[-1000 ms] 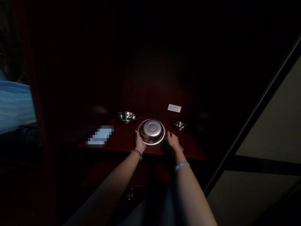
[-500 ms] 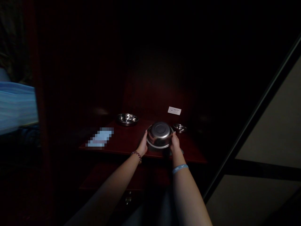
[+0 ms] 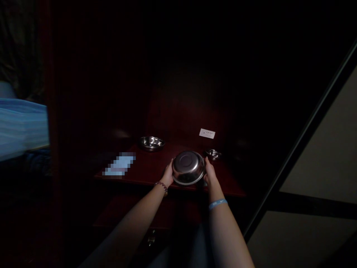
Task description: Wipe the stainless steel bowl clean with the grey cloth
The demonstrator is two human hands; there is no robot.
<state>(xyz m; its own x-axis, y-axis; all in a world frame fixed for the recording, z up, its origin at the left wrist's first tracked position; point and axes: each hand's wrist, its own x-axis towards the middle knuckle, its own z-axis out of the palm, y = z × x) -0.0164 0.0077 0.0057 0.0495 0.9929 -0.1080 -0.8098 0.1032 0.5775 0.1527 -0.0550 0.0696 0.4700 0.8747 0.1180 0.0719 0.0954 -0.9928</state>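
A shiny metal bowl [image 3: 188, 166], turned upside down, is held between my two hands over the front part of a dark red shelf [image 3: 147, 175]. My left hand [image 3: 168, 174] grips its left rim, and my right hand [image 3: 209, 172] has the right side. Most fingertips are hidden under or behind the bowl. Behind it to the left, a wider metal bowl [image 3: 151, 143] stands upright on the shelf. A smaller metal bowl [image 3: 213, 154] sits just beyond my right hand.
A pixelated, pale blue flat patch [image 3: 119, 165] lies at the shelf's left front. On the back panel is a white socket plate [image 3: 207, 133]. Dark cabinet walls enclose both sides. A lower shelf [image 3: 125, 212] and a metal latch [image 3: 151, 238] show beneath.
The upside-down bowl has come slightly toward me and down, tilting a little, with both hands still on it. The view has shifted slightly.
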